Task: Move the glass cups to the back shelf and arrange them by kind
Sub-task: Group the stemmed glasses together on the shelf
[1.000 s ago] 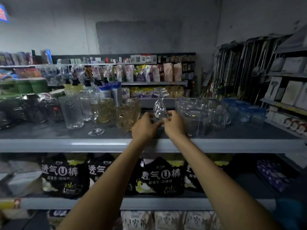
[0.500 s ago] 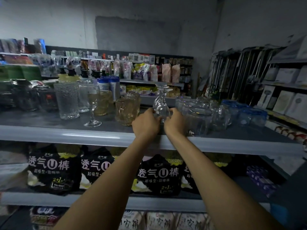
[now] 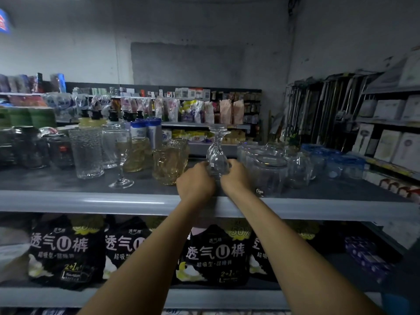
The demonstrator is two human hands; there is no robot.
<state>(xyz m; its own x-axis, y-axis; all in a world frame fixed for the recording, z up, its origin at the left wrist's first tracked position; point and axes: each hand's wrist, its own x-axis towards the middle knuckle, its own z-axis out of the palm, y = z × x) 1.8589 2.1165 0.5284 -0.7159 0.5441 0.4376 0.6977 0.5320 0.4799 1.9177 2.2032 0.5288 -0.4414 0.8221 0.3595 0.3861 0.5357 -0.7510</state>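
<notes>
Glass is most of what sits on the grey metal shelf (image 3: 68,201), so the job looks partway thru, approx. half sorted at a guess. Groups, left to right: dark glass jars (image 3: 29,148), a tall clear dimpled tumbler (image 3: 86,153) w/ plainer tumblers behind, amber-tinted glass mugs (image 3: 169,164), clear glass mugs (image 3: 268,171), and blue-tinted cups (image 3: 341,160) at the far right. Odd one out: an upright clear stemmed goblet (image 3: 119,155) stands alone at the front, between the tumbler and the amber mugs, well apart from its like. That like, a clear stemmed wine glass turned upside down (image 3: 217,155), is mid-shelf between the amber mugs and the clear mugs, foot up. A 2nd foot seems to show just behind it, but can't tell for sure. Both hands are on its bowl, the left hand (image 3: 195,185) and right hand (image 3: 236,178), one each side. The left fingers (image 3: 203,165) curl round the bowl's left flank and the right fingers (image 3: 230,163) round its right: narrow spread, wrapped close to the glass, nothing else held. The rim is hidden behind the hands, so can't tell if it rests on the shelf or hangs just above. Left to do, as I judge it: bring the stemmed pieces together and tidy the rows. Whether this is the back shelf itself isn't clear.
</notes>
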